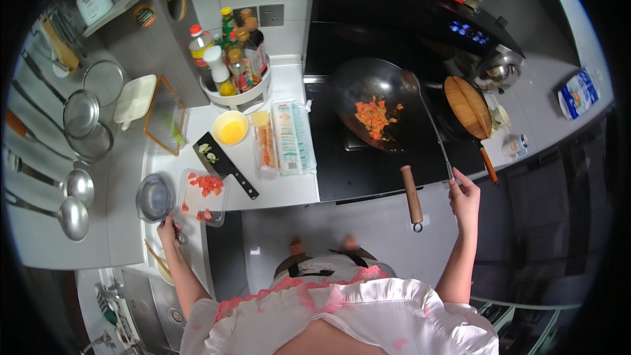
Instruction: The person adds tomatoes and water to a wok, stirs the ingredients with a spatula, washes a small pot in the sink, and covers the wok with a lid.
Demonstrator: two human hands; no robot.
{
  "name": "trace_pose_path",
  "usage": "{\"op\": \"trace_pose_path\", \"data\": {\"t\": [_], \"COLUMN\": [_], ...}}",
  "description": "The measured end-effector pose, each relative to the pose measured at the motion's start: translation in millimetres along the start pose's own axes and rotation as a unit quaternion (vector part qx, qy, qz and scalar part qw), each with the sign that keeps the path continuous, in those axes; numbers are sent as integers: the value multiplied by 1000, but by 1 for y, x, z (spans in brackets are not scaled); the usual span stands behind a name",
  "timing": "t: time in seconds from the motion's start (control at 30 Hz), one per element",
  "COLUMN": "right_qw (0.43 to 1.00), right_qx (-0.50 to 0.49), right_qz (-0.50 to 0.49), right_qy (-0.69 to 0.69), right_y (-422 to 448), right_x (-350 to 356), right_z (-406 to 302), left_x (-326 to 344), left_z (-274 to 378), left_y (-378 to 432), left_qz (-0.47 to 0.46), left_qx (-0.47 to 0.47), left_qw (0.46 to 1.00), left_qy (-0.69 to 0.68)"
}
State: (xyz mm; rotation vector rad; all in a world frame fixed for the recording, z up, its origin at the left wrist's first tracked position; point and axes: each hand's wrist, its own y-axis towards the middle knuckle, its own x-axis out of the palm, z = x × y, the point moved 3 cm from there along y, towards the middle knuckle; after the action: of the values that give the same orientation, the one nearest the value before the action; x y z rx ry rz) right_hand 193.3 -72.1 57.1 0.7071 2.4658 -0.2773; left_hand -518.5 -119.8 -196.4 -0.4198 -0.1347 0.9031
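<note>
My right hand grips the thin metal handle of a long ladle, whose head rests on the upper right wall of a black wok. Chopped red food, partly cooked, lies in the wok. On the left, my left hand is closed around the handle of a small grey pan or dipper at the counter's edge. Beside it is a clear plastic tray with cut red pieces, likely tomato. A black cleaver blade carries pale green slices.
Behind the tray stand a bowl of beaten egg, noodle packages and a rack of seasoning bottles. A wooden-lidded pan sits right of the wok, whose wooden handle juts over the edge. Ladles hang at far left, above a sink.
</note>
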Motion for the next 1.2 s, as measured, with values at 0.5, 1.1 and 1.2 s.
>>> {"op": "trace_pose_path", "data": {"t": [0.5, 1.1, 1.2], "right_qw": [998, 963, 957], "right_qx": [58, 34, 29], "right_qz": [11, -212, -232], "right_qy": [33, 165, 171], "right_y": [10, 67, 70], "right_x": [-15, -20, -22], "right_z": [14, 88, 97], "left_x": [29, 330, 381], "left_z": [61, 134, 126], "left_y": [-114, -306, -318], "left_qz": [-46, -374, -387], "left_qx": [37, 94, 99], "left_qw": [996, 909, 901], "left_qy": [74, 159, 170]}}
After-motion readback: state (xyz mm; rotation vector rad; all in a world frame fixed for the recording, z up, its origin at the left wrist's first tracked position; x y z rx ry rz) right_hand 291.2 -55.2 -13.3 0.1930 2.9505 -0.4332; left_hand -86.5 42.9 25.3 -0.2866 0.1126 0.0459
